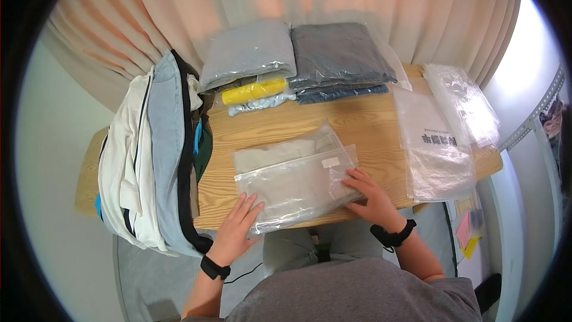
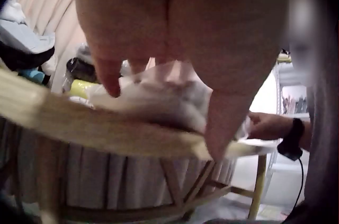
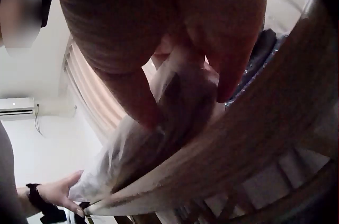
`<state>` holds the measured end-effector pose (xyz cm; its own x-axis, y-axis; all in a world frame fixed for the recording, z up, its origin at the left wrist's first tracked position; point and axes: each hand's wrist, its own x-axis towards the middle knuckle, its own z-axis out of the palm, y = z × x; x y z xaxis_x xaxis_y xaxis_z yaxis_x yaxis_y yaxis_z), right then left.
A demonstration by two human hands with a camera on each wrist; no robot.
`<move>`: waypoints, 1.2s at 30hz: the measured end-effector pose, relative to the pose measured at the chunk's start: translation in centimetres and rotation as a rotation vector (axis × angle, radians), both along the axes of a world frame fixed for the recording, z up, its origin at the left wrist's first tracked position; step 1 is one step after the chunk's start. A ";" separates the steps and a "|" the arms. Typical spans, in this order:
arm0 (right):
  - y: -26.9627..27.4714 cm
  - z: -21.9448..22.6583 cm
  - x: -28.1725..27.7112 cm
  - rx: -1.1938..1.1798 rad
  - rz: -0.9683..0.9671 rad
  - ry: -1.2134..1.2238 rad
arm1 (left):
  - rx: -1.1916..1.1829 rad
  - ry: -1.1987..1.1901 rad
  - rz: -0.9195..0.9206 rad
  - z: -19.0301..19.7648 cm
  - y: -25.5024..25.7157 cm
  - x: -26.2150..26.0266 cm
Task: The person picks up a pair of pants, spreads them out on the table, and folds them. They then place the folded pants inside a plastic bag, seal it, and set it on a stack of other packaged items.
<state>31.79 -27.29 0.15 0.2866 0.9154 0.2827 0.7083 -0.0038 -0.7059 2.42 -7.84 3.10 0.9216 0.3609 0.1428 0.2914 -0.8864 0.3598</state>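
A clear zip bag (image 1: 292, 188) with a folded light-coloured garment inside lies flat near the front edge of the wooden table. My left hand (image 1: 234, 229) rests on its lower left corner, fingers extended over the plastic and thumb by the front edge. On the opposite side my right hand (image 1: 375, 200) touches the bag's right edge with straight fingers spread on top, the thumb lower down. The right wrist view shows the bag's bulging side (image 3: 180, 102) between thumb and fingers. A small white label (image 1: 330, 163) shows at the upper right of the bag.
Bagged folded garments (image 1: 247, 53) are stacked at the back, a dark grey bagged one (image 1: 339, 53) beside them. A pile of loose clothes (image 1: 164, 155) drapes over the table's left end. Flat clear plastic bags (image 1: 438, 170) lie at the right, near a metal shelf frame (image 1: 533, 119).
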 end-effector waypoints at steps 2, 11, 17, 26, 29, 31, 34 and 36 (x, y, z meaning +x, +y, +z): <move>-0.1 -0.5 0.4 -0.001 0.003 0.145 | -0.001 -0.010 -0.020 -1.5 1.4 -0.3; -0.5 2.5 1.3 0.107 0.138 0.696 | 0.119 -0.249 -0.029 0.8 3.8 -0.7; 3.9 8.6 2.2 0.165 0.091 0.161 | -0.314 -0.596 0.364 6.5 6.2 1.4; 9.3 6.1 3.6 0.161 0.118 0.482 | -0.742 -0.634 0.172 1.1 8.7 3.3; 9.4 3.6 4.1 0.033 0.122 0.560 | -0.761 -0.618 0.204 -0.4 9.3 3.4; 9.3 3.6 3.3 0.047 0.058 0.546 | -0.705 -0.632 0.213 -0.4 9.0 3.6; 9.0 4.3 2.9 0.089 -0.031 0.528 | -0.671 -0.684 0.218 0.8 8.0 4.2; 8.5 4.9 3.1 0.090 -0.063 0.539 | -0.755 -0.576 0.305 1.8 6.9 4.0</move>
